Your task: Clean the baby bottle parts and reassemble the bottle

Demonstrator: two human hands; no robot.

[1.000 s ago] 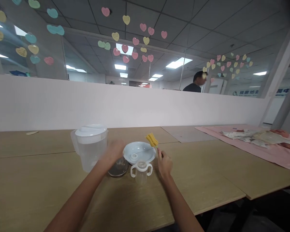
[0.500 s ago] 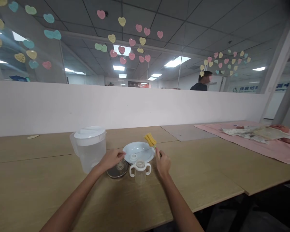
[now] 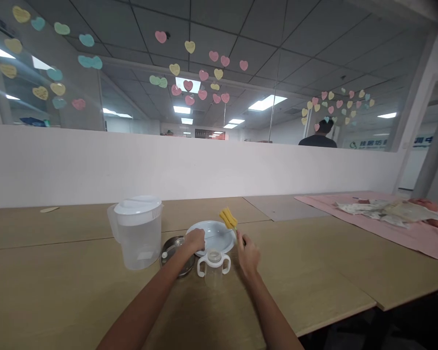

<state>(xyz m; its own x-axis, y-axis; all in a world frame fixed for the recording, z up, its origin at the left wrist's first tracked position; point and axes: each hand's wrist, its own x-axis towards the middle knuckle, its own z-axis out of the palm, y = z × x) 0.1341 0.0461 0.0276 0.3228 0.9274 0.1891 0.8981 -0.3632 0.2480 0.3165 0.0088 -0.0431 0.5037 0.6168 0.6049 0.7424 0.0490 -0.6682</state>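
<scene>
My right hand (image 3: 248, 253) grips the thin handle of a yellow sponge brush (image 3: 228, 218), its head raised at the bowl's right rim. My left hand (image 3: 196, 240) is closed, fingers down, over the left side of a white bowl (image 3: 221, 236); what its fingers hold, if anything, is hidden. Just in front of the bowl stands a clear bottle (image 3: 213, 272) with a white two-handled collar, its mouth uncovered. A round metal dish (image 3: 174, 245) lies left of the bowl, partly under my left wrist, with a small white piece (image 3: 164, 255) at its left side.
A lidded translucent pitcher (image 3: 140, 238) stands left of the dish. On the right, a pink cloth (image 3: 314, 204) bears a doll (image 3: 409, 211) and white cloths. A low white wall (image 3: 204, 167) runs behind the table (image 3: 76, 287); a person (image 3: 323, 133) is beyond the glass.
My left hand has moved right from above the metal dish to the bowl. The small white piece now shows at the dish's left side. The person behind the glass has turned away.
</scene>
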